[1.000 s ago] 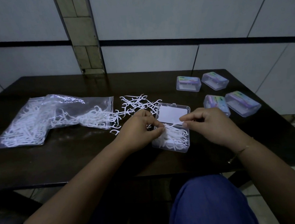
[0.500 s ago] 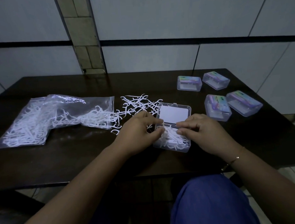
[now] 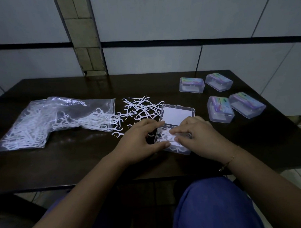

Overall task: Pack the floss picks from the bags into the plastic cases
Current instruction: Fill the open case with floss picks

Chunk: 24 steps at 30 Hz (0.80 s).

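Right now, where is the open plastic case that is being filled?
In the head view, the open case sits near the table's front edge, right of centre, between both hands, with loose floss picks to its left and four closed cases to its right.

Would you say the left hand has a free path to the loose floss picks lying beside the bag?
Probably yes: the left hand sits beside the loose floss picks, with nothing between them.

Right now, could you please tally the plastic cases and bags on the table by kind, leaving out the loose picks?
Closed plastic cases with labels: 4
Open plastic case being filled: 1
Clear bag of floss picks: 1
Total: 6
The loose floss picks overlap too much to count.
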### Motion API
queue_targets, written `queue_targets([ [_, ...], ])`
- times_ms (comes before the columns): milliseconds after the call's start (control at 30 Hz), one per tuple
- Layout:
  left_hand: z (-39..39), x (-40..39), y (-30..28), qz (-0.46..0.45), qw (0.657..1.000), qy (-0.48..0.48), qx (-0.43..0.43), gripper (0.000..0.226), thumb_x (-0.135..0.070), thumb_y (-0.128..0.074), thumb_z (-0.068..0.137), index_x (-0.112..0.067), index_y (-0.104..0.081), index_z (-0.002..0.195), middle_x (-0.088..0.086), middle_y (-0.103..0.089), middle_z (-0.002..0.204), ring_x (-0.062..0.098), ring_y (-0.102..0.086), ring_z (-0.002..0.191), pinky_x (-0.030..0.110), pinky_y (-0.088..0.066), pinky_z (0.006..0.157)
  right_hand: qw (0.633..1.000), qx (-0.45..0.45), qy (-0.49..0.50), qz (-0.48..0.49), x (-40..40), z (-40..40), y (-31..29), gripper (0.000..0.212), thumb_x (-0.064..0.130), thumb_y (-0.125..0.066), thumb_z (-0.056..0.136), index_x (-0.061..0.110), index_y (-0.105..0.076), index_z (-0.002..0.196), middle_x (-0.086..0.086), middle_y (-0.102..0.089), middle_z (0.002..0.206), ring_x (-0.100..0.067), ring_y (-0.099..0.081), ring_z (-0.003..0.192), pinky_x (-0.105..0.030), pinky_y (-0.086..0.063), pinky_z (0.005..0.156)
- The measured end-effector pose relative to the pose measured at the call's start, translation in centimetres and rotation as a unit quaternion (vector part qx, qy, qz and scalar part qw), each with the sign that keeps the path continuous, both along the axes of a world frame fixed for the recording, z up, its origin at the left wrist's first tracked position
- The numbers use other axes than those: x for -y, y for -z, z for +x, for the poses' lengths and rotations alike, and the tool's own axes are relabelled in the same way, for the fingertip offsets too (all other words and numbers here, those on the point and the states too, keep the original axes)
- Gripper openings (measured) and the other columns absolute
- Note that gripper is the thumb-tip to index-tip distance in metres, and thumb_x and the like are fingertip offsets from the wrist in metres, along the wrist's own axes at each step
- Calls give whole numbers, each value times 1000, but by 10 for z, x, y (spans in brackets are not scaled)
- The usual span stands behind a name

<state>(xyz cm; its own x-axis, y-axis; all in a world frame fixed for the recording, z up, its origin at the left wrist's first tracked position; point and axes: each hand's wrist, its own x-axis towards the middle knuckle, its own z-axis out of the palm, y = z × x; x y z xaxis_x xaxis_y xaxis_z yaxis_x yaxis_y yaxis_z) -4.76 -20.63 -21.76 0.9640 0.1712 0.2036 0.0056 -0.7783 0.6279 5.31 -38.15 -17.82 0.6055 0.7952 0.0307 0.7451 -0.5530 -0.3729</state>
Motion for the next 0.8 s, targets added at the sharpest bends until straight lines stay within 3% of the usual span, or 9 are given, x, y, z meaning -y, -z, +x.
queue_targets([
  [167, 2, 1, 4, 26, 1000, 8, 1, 59, -72, -46, 76, -42, -57, 125, -23, -45, 120, 2, -47, 107, 38, -47, 90, 1000, 0, 7, 2, 5, 4, -1, 30, 37, -50, 94, 42, -57, 123, 10, -46, 106, -8, -36, 105, -31, -32, 92],
  [300, 7, 5, 4, 9, 1000, 7, -13, 43, -54, -53, 87, -38, -56, 127, -19, -44, 120, 2, -43, 110, 35, -42, 97, 999, -21, 26, 23, 14, 10, 1, 31, 33, -53, 94, 34, -59, 124, 11, -48, 101, -9, -43, 103, -31, -39, 92],
  [400, 13, 15, 3, 16, 1000, 13, -22, 47, -50, -53, 88, -34, -52, 132, -15, -41, 120, 3, -38, 116, 33, -39, 101, 997, -41, 44, 40, 21, 16, 0, 27, 29, -52, 95, 28, -63, 120, 12, -51, 99, -9, -48, 101, -30, -42, 90],
  [533, 24, 31, 2, 24, 999, 27, -7, 57, -51, -53, 89, -29, -43, 140, -11, -45, 126, 5, -38, 118, 33, -39, 102, 993, -52, 77, 71, 29, 26, -3, 25, 25, -50, 96, 22, -66, 115, 6, -58, 107, -6, -49, 96, -15, -36, 75],
  [667, 20, 28, -6, 32, 999, 14, 16, 60, -51, -52, 89, -33, -34, 144, -13, -43, 133, 2, -37, 120, 23, -37, 98, 990, -8, 95, 100, 22, 29, -8, 25, 26, -50, 96, 21, -69, 112, 4, -62, 114, -10, -50, 105, -32, -41, 92],
  [800, 1, -13, -16, 63, 998, -30, 8, 46, -50, -55, 88, -33, -55, 131, -9, -55, 126, 10, -51, 112, 31, -44, 92, 996, 68, 43, 44, -3, 23, -14, 26, 34, -50, 95, 32, -64, 116, 7, -57, 114, -14, -44, 112, -36, -34, 94],
])
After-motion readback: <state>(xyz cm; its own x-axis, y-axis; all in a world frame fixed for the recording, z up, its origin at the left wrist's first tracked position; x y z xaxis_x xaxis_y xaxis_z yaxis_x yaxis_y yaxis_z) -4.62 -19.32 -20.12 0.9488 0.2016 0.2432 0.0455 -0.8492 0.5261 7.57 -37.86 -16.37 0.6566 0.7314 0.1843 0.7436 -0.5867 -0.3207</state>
